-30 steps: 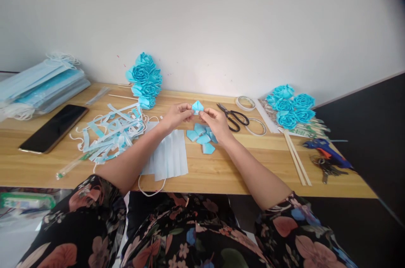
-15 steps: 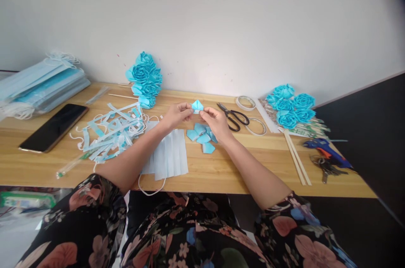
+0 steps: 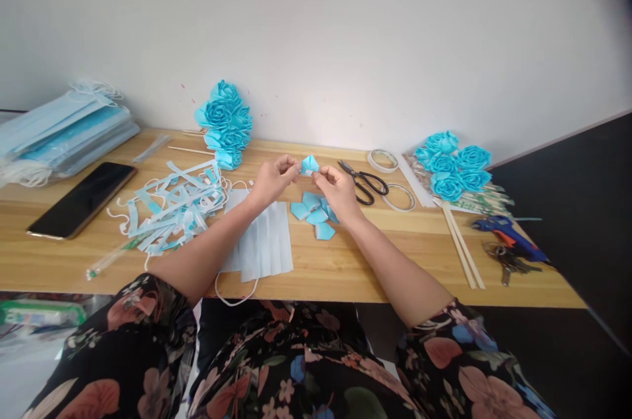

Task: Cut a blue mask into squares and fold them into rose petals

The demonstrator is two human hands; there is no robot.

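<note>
In the head view we sit at a wooden table (image 3: 345,267) by a white wall. Our left hand (image 3: 270,180) and our right hand (image 3: 336,190) are up over the middle of the table, close to each other. Both pinch one small blue petal (image 3: 309,165) between thumb and fingers, the left from its left side and the right from its right side. The petal is in the air, just above a little pile of blue pieces (image 3: 313,213) that lies on the table under our right hand.

Under our left arm lies a flat mask (image 3: 261,244), with its loop hanging over the near edge. Left of it is a heap of cut strips (image 3: 170,205). Farther left lies a black phone (image 3: 81,199), and behind it a stack of masks (image 3: 64,132) at the far left end.

A bunch of blue roses (image 3: 224,122) leans on the wall behind the strips. Just right of our hands lie black scissors (image 3: 365,182), with two rings of tape (image 3: 382,159) near them. More blue roses (image 3: 454,168) lie on the right side, with wooden sticks (image 3: 461,244) in front of them. A blue glue gun (image 3: 508,234) and some keys (image 3: 508,261) lie at the far right.

At the bottom we see our flowery dress (image 3: 296,373).
</note>
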